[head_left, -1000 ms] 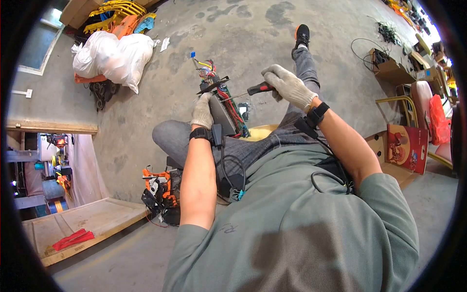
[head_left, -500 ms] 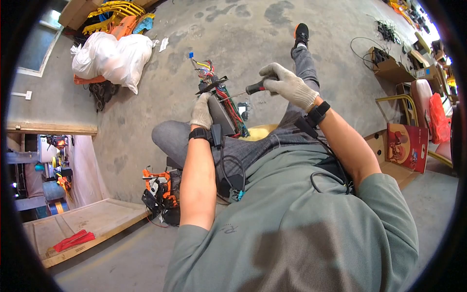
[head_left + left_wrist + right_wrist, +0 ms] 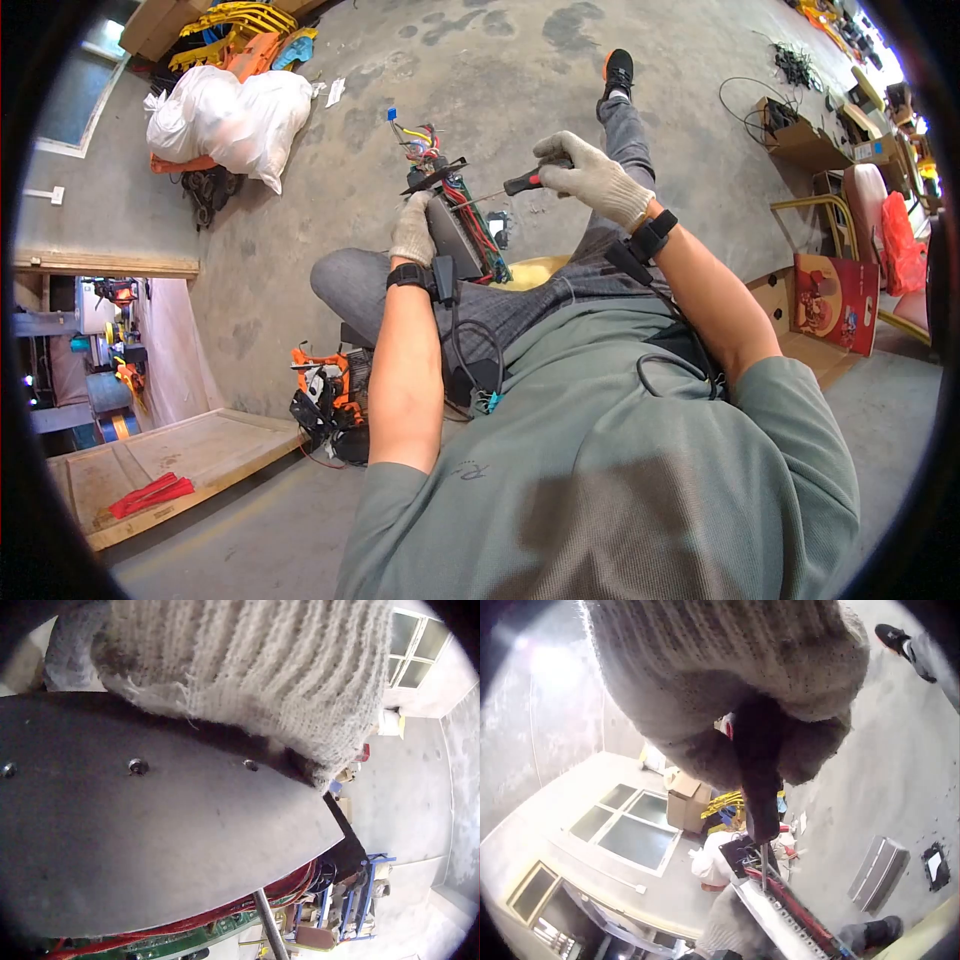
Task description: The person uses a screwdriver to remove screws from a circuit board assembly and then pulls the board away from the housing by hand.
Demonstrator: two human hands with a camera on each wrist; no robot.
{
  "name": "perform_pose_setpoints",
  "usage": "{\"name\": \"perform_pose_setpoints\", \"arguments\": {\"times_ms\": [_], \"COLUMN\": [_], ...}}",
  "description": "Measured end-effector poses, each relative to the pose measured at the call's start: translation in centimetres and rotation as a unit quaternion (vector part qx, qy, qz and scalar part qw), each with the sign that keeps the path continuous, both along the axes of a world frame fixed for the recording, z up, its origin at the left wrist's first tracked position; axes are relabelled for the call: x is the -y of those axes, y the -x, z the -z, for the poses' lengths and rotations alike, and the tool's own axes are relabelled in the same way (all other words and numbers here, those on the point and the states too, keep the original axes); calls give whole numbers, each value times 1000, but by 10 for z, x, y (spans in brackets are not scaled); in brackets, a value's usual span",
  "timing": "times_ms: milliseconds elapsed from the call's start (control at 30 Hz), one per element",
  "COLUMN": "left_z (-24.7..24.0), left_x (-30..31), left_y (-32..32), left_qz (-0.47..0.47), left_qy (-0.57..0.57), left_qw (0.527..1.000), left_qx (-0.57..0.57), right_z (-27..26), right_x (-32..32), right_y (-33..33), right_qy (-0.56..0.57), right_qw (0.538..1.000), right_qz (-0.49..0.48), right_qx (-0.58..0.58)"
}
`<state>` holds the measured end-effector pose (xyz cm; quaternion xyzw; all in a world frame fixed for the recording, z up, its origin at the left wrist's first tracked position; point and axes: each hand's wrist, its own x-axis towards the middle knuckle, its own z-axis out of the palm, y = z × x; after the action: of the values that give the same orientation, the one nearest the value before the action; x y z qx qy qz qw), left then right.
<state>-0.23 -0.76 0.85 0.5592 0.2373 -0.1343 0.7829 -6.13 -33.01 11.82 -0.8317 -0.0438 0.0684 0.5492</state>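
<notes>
My gloved left hand (image 3: 412, 228) grips the edge of a long electronic unit with a flat grey metal plate (image 3: 452, 240) on its side. Screws (image 3: 137, 766) dot that plate in the left wrist view. Along its other edge run red wires (image 3: 474, 212) and a green circuit board (image 3: 180, 941). A black plate (image 3: 436, 176) and loose coloured wires stick out at the far end. Gloved too, my right hand (image 3: 597, 184) holds a screwdriver (image 3: 522, 182) by its black and red handle. Its shaft (image 3: 268, 922) reaches to the wires beside the metal plate.
White sacks (image 3: 235, 120) lie on the floor at the upper left. An orange and black machine (image 3: 335, 385) sits by the left knee. At right are an open red-printed carton (image 3: 835, 305) and a chair (image 3: 868, 215). A grey box (image 3: 879, 874) lies on the floor.
My right hand and the screwdriver have shifted slightly left, and the fingers have changed position around the handle. The unit and left hand have drifted a little left in view.
</notes>
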Motion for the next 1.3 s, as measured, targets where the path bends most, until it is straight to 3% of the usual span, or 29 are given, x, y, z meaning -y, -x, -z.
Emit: {"name": "perform_pose_setpoints", "arguments": {"times_ms": [33,67,133,167,233,367,433,533,567,633,733,800,967,1000,1067,1200,1300], "left_z": [0,0,-11,-17,-24,-22,-20,-16,-14,-7,-7,-9,-7,-3,-3,-8,1], "left_x": [0,1,4,4,6,6,5,4,3,2,2,1,3,1,0,1,0], "left_y": [0,-1,2,4,8,8,7,6,6,3,2,2,2,1,-1,2,-2], "left_qz": [-5,-9,-1,6,6,5,11,16,14,7,4,5,-2,-3,-1,14,-3], "left_qy": [-5,-10,-12,-14,-3,-5,-4,0,2,-4,-19,-28,-19,-19,-37,5,-16], "left_qw": [1000,1000,1000,1000,1000,1000,1000,1000,1000,1000,1000,1000,1000,1000,999,1000,1000], "left_qx": [-1,-2,-8,-14,-1,13,4,1,5,4,4,3,4,5,-2,13,2], "right_z": [9,4,-19,-30,-46,-17,0,3,-8,-38,-20,-22,13,-3,-31,-16,-10], "right_x": [1,-1,-9,-8,-5,6,6,2,-2,-13,2,3,2,-3,-9,5,3], "right_y": [-1,1,9,9,6,-2,-2,2,5,12,-2,1,-2,1,7,-3,0], "right_qy": [5,6,-64,-64,-51,-60,-70,-52,-52,-63,-63,-63,-46,-46,-26,-44,-54], "right_qw": [995,995,996,996,969,972,994,998,998,984,974,980,997,997,983,976,990], "right_qz": [-4,-4,40,40,48,-17,-6,4,4,65,15,-6,7,7,58,-4,16], "right_qx": [99,100,-45,-45,-239,-227,-84,19,19,-151,-215,-189,65,66,-170,-213,-131]}}
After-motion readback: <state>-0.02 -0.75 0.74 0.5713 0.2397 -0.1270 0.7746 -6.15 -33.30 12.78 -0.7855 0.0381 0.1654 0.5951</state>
